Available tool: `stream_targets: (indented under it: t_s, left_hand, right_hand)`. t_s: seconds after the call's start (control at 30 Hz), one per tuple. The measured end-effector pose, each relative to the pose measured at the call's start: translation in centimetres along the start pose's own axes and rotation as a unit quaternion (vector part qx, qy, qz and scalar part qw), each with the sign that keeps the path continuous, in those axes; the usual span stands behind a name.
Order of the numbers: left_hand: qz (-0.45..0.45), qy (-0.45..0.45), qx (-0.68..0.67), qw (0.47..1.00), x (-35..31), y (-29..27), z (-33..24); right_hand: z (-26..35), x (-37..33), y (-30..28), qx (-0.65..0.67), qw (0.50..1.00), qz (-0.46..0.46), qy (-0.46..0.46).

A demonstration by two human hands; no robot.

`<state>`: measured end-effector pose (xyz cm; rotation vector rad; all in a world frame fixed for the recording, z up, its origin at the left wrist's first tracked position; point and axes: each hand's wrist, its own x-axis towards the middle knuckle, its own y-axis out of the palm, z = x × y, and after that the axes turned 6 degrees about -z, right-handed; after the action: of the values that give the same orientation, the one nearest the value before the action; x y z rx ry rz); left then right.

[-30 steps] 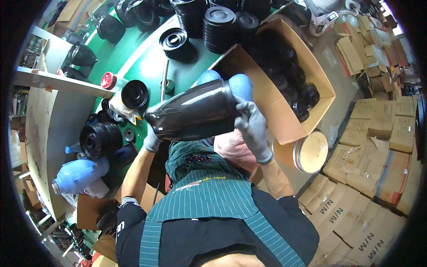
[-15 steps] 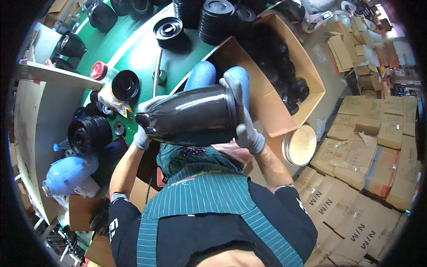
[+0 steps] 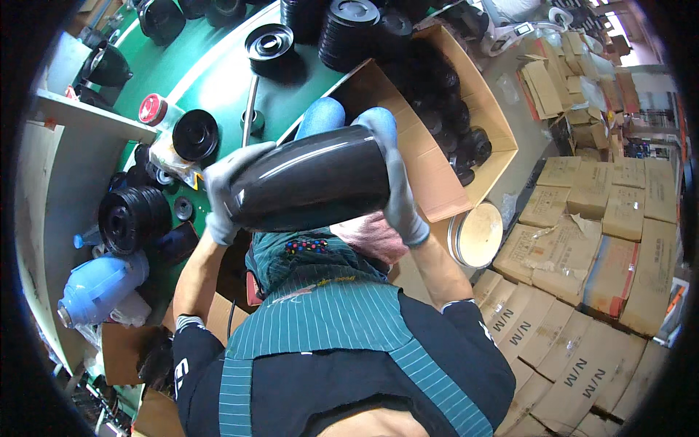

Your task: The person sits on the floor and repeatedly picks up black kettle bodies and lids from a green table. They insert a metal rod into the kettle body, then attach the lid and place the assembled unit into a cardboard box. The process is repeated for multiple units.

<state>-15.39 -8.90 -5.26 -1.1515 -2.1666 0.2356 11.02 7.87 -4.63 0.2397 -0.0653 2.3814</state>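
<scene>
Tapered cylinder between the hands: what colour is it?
The tapered cylinder is glossy black; the head view shows it best.

A long black vessel (image 3: 313, 178) spans the space from a worker's gloved left hand (image 3: 227, 178) to the gloved right hand (image 3: 398, 189), blocking a straight reach across the lap. Beyond it, denim-clad knees (image 3: 320, 116) close the near side. A lane of green tabletop (image 3: 230, 105) offers passage between a round black lid (image 3: 195, 135) and an upright metal rod (image 3: 252, 102), with a black ring-topped piece (image 3: 269, 44) standing at its far end. On the right, a cardboard box's flap (image 3: 437, 178) crowds the right hand, and a round tub (image 3: 480, 234) sits near the wrist, leaving little room outward.
</scene>
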Motion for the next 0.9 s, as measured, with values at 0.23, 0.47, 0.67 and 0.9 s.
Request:
stream_targets:
  t_s: [0.23, 0.47, 0.67, 0.9]
  left_hand:
    - [-0.001, -0.095, -0.041, 0.995, -0.9, 0.6, 2.2]
    - [0.011, -0.188, -0.166, 0.968, -2.8, 2.1, 2.7]
    - [0.041, 0.101, 0.118, 0.987, 2.5, 3.1, -4.6]
    - [0.017, 0.103, 0.098, 0.99, -4.8, 10.6, -0.9]
  right_hand:
    - [3.4, 0.3, -0.3, -0.117, 0.989, 0.022, 0.082]
    - [2.3, -1.8, -0.3, -0.013, 0.999, -0.02, -0.024]
    - [-6.2, -3.7, -5.9, 0.07, 0.966, -0.11, 0.222]
    - [0.5, 0.8, -9.5, 0.067, 0.986, -0.07, 0.133]
